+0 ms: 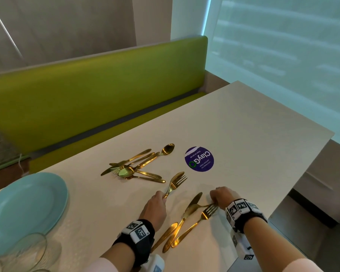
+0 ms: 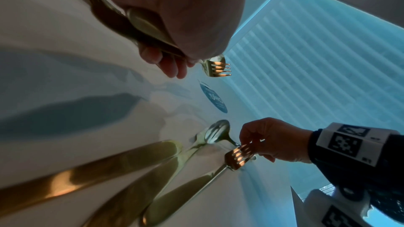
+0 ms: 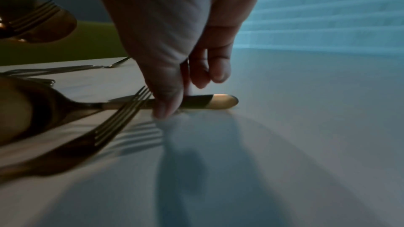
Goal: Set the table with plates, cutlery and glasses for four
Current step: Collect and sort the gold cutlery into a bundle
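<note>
- On the bench (image 1: 234, 122), gold cutlery lies in two loose groups: a far pile (image 1: 134, 165) near the purple sticker (image 1: 199, 159), and a near set of knife (image 1: 191, 205), fork (image 1: 196, 222) and spoon
- The left hand (image 1: 155, 207) grips a fork-and-spoon pair (image 1: 175, 183) by the handles
- The right hand (image 1: 221, 196) pinches a spoon handle (image 3: 210, 102) lying on the bench, beside the near fork's tines
- A teal plate (image 1: 26, 211) and clear glasses (image 1: 26, 252) wait at the left edge
- Judged from this, sorting cutlery into sets is under way; no place is fully laid, and plates, glasses and most cutlery are left to distribute
</note>
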The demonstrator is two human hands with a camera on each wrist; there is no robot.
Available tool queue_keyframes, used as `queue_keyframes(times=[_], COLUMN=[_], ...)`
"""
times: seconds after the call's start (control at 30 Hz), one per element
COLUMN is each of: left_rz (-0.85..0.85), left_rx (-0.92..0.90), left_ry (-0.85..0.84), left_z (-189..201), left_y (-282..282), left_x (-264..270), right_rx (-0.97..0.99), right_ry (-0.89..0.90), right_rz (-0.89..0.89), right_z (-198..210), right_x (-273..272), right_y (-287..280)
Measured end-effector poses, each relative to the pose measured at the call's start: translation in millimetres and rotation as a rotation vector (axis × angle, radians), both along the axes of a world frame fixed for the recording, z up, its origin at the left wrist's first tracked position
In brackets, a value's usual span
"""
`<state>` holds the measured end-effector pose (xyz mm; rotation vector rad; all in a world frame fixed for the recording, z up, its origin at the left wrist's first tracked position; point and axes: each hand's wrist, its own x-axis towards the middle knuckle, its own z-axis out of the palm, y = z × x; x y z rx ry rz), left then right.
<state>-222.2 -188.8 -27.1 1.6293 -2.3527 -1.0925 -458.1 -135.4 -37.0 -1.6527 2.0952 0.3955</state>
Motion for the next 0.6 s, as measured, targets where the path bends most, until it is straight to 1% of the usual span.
queue_keyframes(times=[0.07,0.13,0.17,0.23,0.3,0.37,0.4,0.43,0.53,0.6], left_rz=[0.022,0.045,0.056,0.082,0.121,0.156,0.165,0.163,0.118,0.086], left_rx=[0.019,0.014,0.005,-0.003,0.03,0.089,0.111,0.119,0.094,0.071], left_ry=[0.029,0.07,0.097,0.153,0.208,0.271,0.296,0.313,0.342,0.331], left_z=[3.1,8.1,11.2,17.2,23.6,28.6,30.8,32.8,34.8,34.0], left_y=[-1.2,-2.7,-3.4,-4.6,-5.4,-5.2,-4.0,-2.1,6.2,10.7], left_x=[-0.7,-1.7,-2.3,-4.4,-8.2,-13.1,-15.3,-17.0,-17.4,-14.5], right_rx=[-0.055,-0.151,-0.2,-0.309,-0.387,-0.39,-0.365,-0.324,-0.206,-0.179], right_ry=[-0.035,-0.089,-0.133,-0.276,-0.477,-0.764,-0.927,-1.049,-1.236,-1.317], right_rz=[-0.045,-0.156,-0.241,-0.452,-0.614,-0.733,-0.789,-0.823,-0.838,-0.835], right_z=[5.6,16.2,24.1,40.0,51.9,57.9,58.8,58.2,50.1,42.9], right_x=[-4.0,-10.8,-13.7,-15.2,-5.3,14.9,27.7,40.8,77.9,95.7], right_y=[-0.2,0.2,0.3,2.3,4.1,3.7,2.5,1.6,-0.1,-0.1])
